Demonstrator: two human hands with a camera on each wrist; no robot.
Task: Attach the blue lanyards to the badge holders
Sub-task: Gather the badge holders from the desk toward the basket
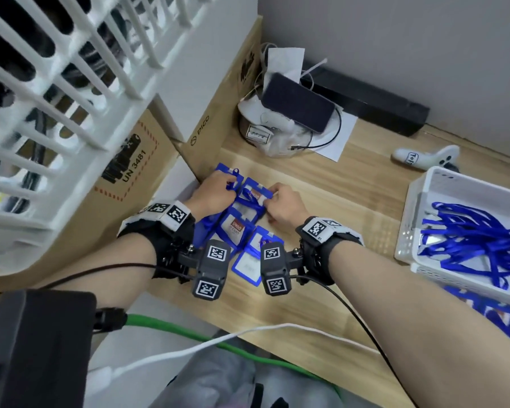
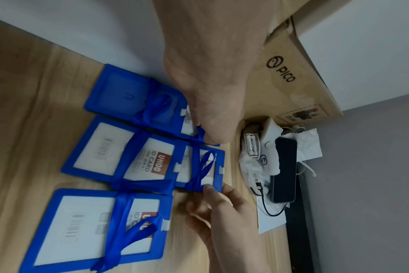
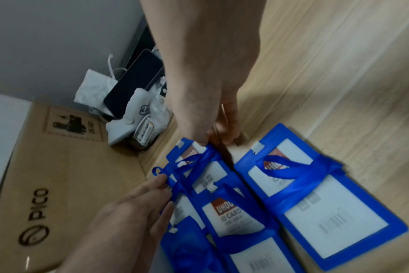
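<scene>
Nearest the head camera, three cables cross the near edge of the pale wooden table (image 1: 321, 178): one green (image 1: 171, 326), one white (image 1: 218, 341), one black (image 1: 357, 316). Beyond them, both wrists carry black camera mounts with square coded tags.

Five blue plastic badge holders (image 2: 100, 227) lie flat in an overlapping cluster between the hands, as far as the blurred wrist views allow a count. Each visible holder has a blue ribbon lanyard (image 2: 121, 212) wrapped across it.

Left hand (image 1: 215, 191): fingers curled, pinching a lanyard loop (image 3: 173, 177) at the far-left holder, beside the brown cardboard box (image 1: 124, 172) marked PICO.

Right hand (image 1: 286, 203): fingers curled, pinching the lanyard at the top edge of the far middle holder (image 3: 199, 166), knuckles resting on the table.

To the right stands one white slotted plastic basket (image 1: 418, 195) holding a tangle of loose blue lanyards (image 1: 468, 231); the count cannot be determined. One white handheld controller (image 1: 424, 157) lies behind it.

Farthest back, one dark phone (image 1: 298, 104) rests on a pile of white items and cables against the grey wall. One large white lattice basket (image 1: 71, 83) sits on the box at upper left.
</scene>
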